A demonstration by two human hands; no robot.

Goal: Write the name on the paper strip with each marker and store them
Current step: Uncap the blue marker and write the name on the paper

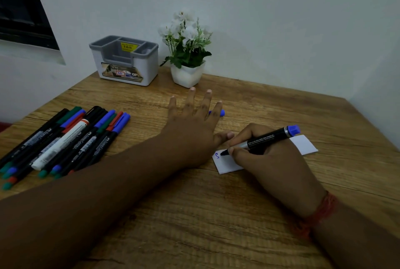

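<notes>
Now marker (263,139) gripped in right hand (268,156), paper strip (303,144) beneath, left hand (192,125) beside.

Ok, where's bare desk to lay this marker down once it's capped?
Free: the wood right of the paper strip, out to the table edge, and the wide near stretch between both forearms. Also bare between the organizer and the marker pile. Crowded: the pile at left, and around the left hand, where the blue cap lies beyond its fingers.
</notes>
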